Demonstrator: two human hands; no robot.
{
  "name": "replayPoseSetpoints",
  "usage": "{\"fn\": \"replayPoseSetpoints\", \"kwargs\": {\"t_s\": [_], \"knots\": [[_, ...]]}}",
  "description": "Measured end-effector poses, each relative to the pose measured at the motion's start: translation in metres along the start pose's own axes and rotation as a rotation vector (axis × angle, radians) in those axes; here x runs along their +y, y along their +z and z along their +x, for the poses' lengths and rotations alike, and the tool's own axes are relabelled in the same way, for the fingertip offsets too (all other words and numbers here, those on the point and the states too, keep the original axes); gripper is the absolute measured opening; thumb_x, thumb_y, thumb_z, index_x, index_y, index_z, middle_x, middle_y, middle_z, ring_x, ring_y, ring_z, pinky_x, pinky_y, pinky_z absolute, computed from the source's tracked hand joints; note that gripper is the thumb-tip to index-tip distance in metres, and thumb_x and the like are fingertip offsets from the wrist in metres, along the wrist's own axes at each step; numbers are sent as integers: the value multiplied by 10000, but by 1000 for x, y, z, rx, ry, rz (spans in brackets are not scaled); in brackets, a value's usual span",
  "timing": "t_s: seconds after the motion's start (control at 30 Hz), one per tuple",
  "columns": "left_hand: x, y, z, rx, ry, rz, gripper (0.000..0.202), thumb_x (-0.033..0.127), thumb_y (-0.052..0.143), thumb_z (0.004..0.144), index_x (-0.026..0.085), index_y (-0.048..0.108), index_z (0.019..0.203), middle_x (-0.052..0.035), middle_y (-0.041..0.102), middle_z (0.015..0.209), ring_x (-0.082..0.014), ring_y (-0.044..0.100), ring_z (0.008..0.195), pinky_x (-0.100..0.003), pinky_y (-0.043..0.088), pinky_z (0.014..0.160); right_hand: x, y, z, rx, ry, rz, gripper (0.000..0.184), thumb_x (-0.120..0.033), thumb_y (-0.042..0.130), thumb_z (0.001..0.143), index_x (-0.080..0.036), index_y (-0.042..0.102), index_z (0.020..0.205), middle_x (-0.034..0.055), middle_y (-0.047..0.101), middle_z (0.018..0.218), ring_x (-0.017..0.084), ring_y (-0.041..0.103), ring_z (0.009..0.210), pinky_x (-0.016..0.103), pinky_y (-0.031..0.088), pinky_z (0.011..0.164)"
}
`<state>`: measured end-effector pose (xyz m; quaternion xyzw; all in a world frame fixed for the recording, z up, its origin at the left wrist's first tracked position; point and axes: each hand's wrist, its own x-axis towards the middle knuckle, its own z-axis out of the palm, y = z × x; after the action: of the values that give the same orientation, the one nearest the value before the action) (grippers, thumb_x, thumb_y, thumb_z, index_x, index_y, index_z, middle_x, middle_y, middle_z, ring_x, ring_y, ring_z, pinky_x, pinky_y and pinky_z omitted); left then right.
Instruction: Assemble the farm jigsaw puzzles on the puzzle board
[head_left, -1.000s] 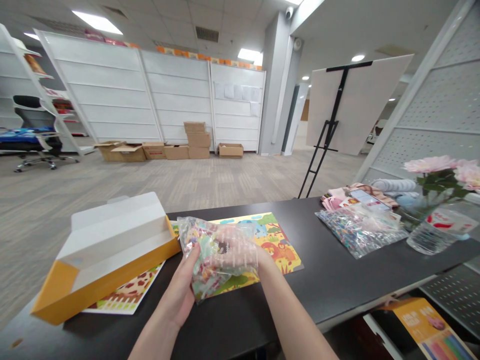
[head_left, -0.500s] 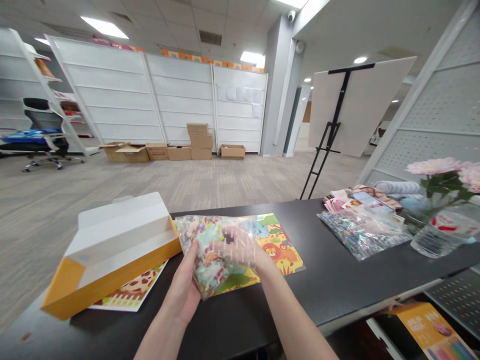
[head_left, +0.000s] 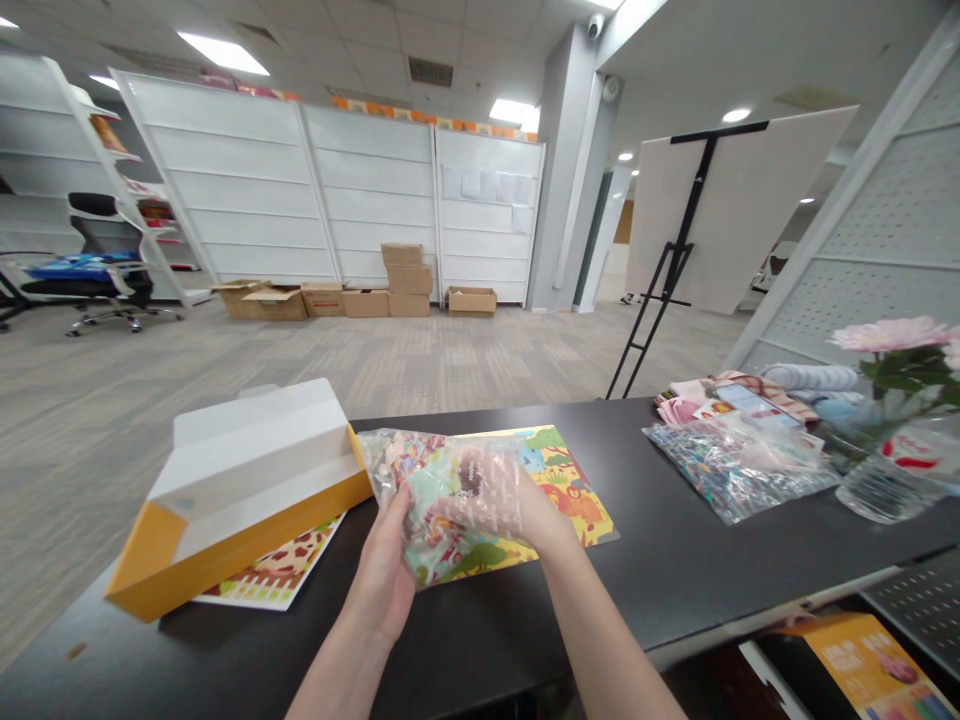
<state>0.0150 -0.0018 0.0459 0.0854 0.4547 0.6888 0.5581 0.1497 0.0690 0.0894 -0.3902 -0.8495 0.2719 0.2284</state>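
My left hand [head_left: 388,565] grips the near left side of a clear plastic bag [head_left: 442,500], its thumb over the plastic. Inside the bag are many small colourful printed pieces, in mint green, red and other colours. My right hand [head_left: 499,490] is inside the bag up to the wrist, having entered from the right. Its fingers show only faintly through the printed plastic among the pieces, so their grip cannot be made out. Beneath the bag lies a flat picture board [head_left: 574,500] with lions and trees, partly covered.
An open yellow-and-white box [head_left: 247,540] lies at the left, over a giraffe-patterned card [head_left: 292,570]. On the right of the black table [head_left: 637,600] are another bag of pieces [head_left: 731,470], folded cloths [head_left: 690,400] and a glass vase [head_left: 874,485] with pink flowers.
My right hand has pushed a little deeper into the bag and its fingers show less clearly. The bag lies flatter, and the whole view has shifted slightly.
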Motion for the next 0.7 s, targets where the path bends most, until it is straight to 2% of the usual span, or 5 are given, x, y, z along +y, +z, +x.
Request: {"fn": "replayPoseSetpoints", "kwargs": {"t_s": [0.2,0.3,0.43,0.53,0.7], "knots": [[-2,-2,2,-8,51,23,322,285,583,959,228,643,1269,-102,708,1238,-230,712,1067,-384,586,913,-13,-9,-10,13,-72,-74,114,-335,695,826,-227,690,864,8,658,761,153,556,647,269,374,541],[-2,-3,1,-27,69,46,340,301,598,952,263,631,1289,-79,663,1330,-223,657,1183,-381,549,982,-16,-14,-13,1,-74,-69,151,-354,682,838,-244,708,938,28,690,816,178,586,674,286,415,582],[-3,-3,-1,-38,83,110,421,320,632,933,325,581,1351,-37,597,1425,-212,555,1319,-386,481,1072,-10,-14,-14,-45,-42,-80,158,-383,661,853,-254,717,926,37,702,794,193,602,644,300,423,578],[-4,-3,-2,-27,77,134,446,353,620,937,345,553,1378,-22,575,1449,-221,532,1342,-414,456,1099,-6,-12,-13,-57,-20,-156,176,-394,636,869,-257,727,933,37,715,808,201,634,689,294,439,607],[-7,-5,1,-50,113,182,479,398,628,930,360,529,1397,-10,557,1468,-214,504,1367,-413,404,1143,-13,-14,-12,-113,52,-273,220,-380,621,883,-267,747,1023,58,743,996,226,673,821,296,467,685]]}}
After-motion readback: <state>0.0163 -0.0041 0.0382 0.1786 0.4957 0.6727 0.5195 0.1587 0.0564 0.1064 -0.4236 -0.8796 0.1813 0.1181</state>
